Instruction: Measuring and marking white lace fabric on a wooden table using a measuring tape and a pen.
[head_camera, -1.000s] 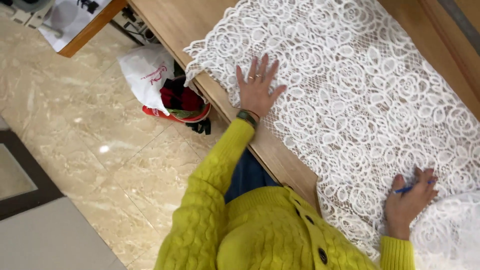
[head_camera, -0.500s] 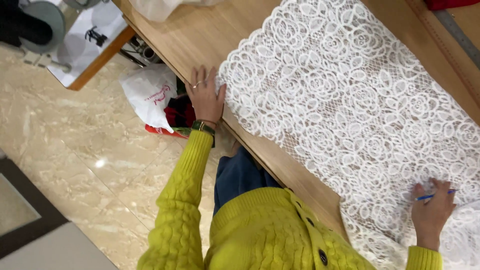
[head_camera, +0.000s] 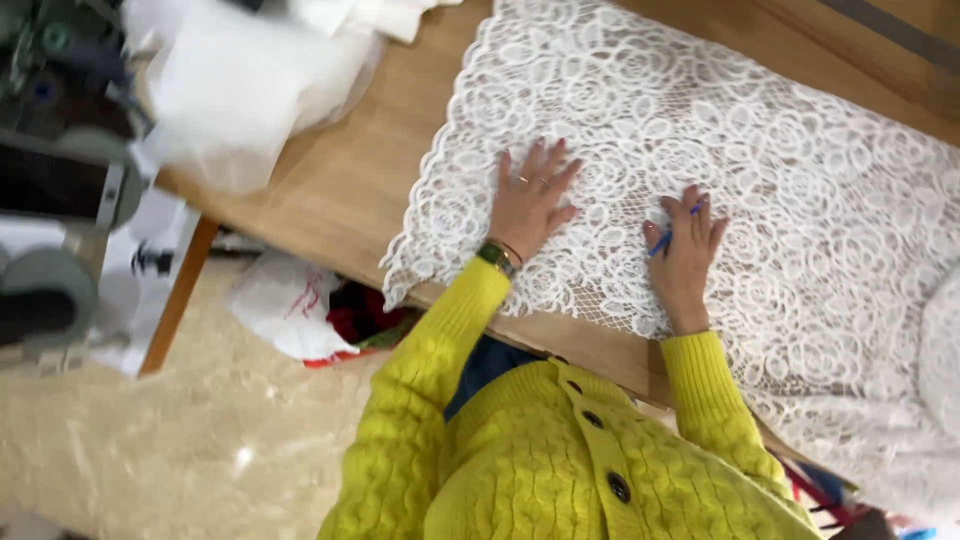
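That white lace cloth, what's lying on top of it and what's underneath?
On the white lace cloth both hands lie flat: the left hand bare, the right hand holding a blue pen. Underneath, the wooden table shows through the holes; anything else under it is hidden.

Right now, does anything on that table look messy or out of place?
Mostly tidy. The white lace fabric lies flat under both hands, but its near edge hangs over the wooden table rim. A loose heap of white cloth sits bunched at the table's corner.
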